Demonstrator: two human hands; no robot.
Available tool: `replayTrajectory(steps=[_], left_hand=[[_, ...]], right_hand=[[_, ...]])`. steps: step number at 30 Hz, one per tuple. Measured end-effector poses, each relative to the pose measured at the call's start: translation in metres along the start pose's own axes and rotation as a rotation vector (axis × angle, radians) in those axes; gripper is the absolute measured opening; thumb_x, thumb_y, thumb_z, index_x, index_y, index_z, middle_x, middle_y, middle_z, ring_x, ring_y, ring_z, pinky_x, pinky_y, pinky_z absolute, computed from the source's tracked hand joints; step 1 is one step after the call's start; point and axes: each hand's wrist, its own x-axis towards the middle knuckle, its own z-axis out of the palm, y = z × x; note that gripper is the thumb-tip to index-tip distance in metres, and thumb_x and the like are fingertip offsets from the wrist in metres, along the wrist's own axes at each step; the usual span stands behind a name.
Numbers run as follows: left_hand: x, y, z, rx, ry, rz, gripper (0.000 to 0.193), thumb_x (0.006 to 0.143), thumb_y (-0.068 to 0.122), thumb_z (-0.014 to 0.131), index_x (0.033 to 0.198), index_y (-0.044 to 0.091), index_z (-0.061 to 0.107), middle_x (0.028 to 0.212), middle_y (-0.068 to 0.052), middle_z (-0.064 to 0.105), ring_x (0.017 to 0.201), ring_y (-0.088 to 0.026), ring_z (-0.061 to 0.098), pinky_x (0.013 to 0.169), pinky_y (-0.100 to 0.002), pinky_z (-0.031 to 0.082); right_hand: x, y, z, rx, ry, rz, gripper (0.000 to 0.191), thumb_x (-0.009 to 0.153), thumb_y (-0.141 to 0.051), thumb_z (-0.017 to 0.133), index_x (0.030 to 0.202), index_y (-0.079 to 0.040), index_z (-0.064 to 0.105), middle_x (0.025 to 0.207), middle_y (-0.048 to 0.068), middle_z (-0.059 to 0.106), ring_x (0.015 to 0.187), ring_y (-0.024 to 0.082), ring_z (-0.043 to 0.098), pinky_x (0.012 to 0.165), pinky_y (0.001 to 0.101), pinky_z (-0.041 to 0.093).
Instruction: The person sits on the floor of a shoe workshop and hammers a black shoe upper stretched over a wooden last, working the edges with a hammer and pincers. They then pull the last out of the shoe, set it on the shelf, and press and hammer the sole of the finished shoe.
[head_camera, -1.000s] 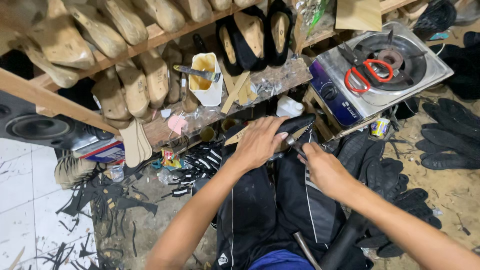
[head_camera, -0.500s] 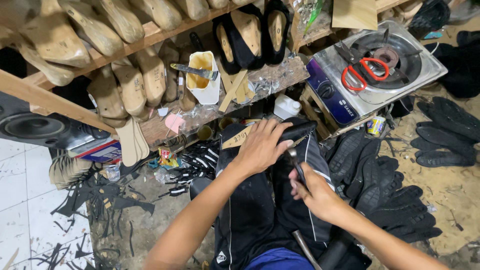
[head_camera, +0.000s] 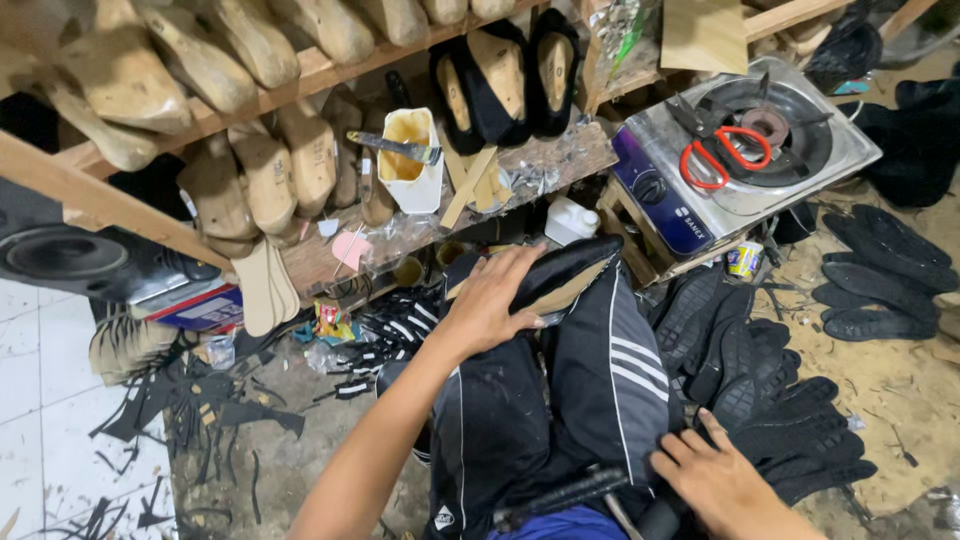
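My left hand (head_camera: 492, 302) presses down on a black shoe (head_camera: 572, 268) with a tan sole edge, holding it on my knees, which are in dark trousers with white stripes (head_camera: 600, 370). My right hand (head_camera: 712, 478) is low at my right hip, fingers spread, resting next to a black-handled tool (head_camera: 560, 494) that lies across my lap. Whether the fingers touch the tool I cannot tell. A pile of black rubber soles (head_camera: 760, 390) lies just right of my right leg.
A wooden shelf (head_camera: 330, 70) holds wooden shoe lasts and black shoes on lasts (head_camera: 500, 80). A glue pot with a brush (head_camera: 408, 155) stands below. A gas stove (head_camera: 750, 150) carries red-handled scissors (head_camera: 722, 158). A black speaker (head_camera: 70, 255) sits left. Black scraps litter the floor.
My right hand left the shoe and dropped back to my right hip. My left hand stayed on the shoe.
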Motion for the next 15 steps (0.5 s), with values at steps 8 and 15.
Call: replayTrajectory(steps=[8, 15], left_hand=[[0.011, -0.016, -0.004, -0.292, -0.335, -0.099, 0.089, 0.072, 0.035, 0.087, 0.148, 0.009, 0.050, 0.137, -0.018, 0.064, 0.125, -0.035, 0.062, 0.105, -0.041, 0.048], [0.048, -0.033, -0.003, -0.455, -0.565, -0.184, 0.081, 0.072, 0.036, 0.086, 0.142, 0.008, 0.057, 0.126, -0.012, 0.071, 0.116, -0.024, 0.067, 0.099, -0.033, 0.050]], right_hand=[[-0.018, 0.051, -0.040, 0.047, -0.237, 0.182, 0.031, 0.084, -0.024, 0.078, 0.111, -0.013, 0.070, 0.098, 0.005, 0.073, 0.082, 0.023, 0.069, 0.074, 0.0395, 0.056], [0.005, 0.003, -0.061, 0.919, 0.435, 0.167, 0.023, 0.089, -0.016, 0.073, 0.109, -0.008, 0.066, 0.085, 0.007, 0.070, 0.064, 0.025, 0.065, 0.061, 0.0426, 0.058]])
